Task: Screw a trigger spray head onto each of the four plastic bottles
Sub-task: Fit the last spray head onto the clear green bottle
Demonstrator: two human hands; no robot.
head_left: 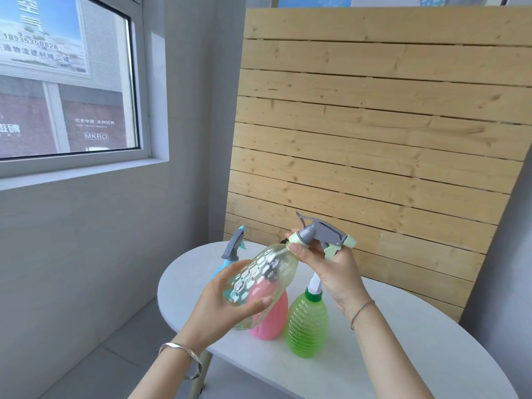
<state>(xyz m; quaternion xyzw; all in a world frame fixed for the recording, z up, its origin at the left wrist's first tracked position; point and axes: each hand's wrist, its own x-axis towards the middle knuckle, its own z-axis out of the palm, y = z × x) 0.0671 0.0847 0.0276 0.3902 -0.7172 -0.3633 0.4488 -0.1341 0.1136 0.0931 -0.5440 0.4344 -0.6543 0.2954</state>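
Daylit window (66, 79), grey walls (86, 254), slatted pine panel (374, 125) behind white table (403, 355).

Single head-worn wide-angle view, facing forward and down, close over near edge of white worktop (403, 355); wooden slat panel (374, 125) behind, window (66, 76) at left.

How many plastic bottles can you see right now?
4. The clear bottle is held tilted in the left hand; the pink bottle and green bottle stand on the table; the blue bottle is mostly hidden behind the left hand.
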